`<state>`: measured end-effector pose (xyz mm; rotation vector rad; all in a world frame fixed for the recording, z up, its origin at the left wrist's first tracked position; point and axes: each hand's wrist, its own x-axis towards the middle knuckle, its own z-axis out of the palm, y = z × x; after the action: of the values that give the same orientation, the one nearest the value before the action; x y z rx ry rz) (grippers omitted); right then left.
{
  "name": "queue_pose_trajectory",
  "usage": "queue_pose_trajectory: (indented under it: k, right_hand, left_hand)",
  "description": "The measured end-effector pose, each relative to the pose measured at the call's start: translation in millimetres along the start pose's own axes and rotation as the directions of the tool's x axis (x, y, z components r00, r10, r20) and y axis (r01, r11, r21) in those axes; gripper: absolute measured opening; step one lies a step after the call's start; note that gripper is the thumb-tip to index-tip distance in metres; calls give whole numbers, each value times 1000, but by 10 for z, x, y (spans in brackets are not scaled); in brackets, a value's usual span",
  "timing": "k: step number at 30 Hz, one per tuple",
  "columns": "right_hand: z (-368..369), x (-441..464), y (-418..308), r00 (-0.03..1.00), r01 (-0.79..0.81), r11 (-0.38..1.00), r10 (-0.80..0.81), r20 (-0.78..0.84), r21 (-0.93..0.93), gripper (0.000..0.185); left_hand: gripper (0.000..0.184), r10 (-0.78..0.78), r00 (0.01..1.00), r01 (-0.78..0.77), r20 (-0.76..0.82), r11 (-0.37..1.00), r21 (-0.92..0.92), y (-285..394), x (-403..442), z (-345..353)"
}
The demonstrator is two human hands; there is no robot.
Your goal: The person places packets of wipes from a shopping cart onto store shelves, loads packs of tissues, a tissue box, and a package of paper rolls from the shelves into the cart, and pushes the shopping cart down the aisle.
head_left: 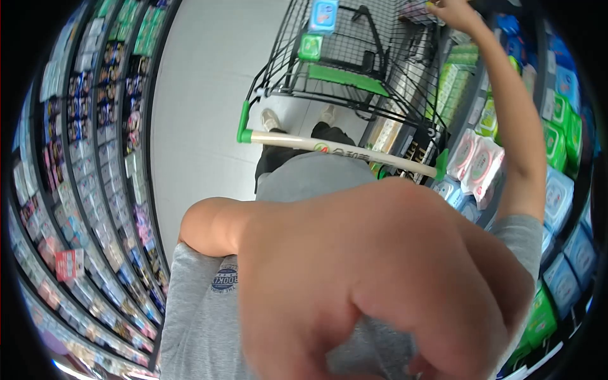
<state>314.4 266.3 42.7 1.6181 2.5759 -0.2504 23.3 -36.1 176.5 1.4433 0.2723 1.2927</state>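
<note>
Very close to the camera, my left hand (380,272) fills the lower middle, blurred. Its fingers bend downward with a gap between them; their tips run out of frame, and I see nothing in them. My right arm stretches up along the right side. At the top edge, my right hand (455,14) has its fingers drawn together beside the cart's far right corner, a small yellow spot at their tips. What they hold is too small to make out. The shopping cart (345,77) stands before me, with a blue-and-white pack (323,16) and a green pack (310,47) in it.
The cart's pale handle (354,154) crosses in front of my waist. Shelves (101,158) with many small packs line the left. On the right, shelves hold pink-and-white packs (482,166), green packs (554,142) and blue packs (559,193). Pale floor (196,82) lies left of the cart.
</note>
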Motion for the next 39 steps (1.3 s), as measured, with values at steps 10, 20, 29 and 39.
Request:
queue_pose_trajectory:
  k: [10, 20, 29, 39]
  right_hand:
    - [2863, 471, -1532, 856, -104, 959, -49, 515, 264, 46]
    - [5117, 1209, -1476, 961, -172, 982, 148, 233, 84, 42]
    - [6403, 1400, -1680, 981, 125, 951, -161, 106, 284, 33]
    - [5129, 1340, -795, 629, -762, -96, -346, 696, 641, 29]
  left_hand:
    - [40, -69, 768, 638, -636, 1, 770, -996, -1481, -786]
    - [42, -262, 218, 952, -940, 271, 145, -1271, -1952, -836]
    - [52, -210, 294, 913, -932, 351, 209, -1231, -1979, -821]
    - [56, -232, 347, 888, -909, 395, 238, -1229, -2026, -820]
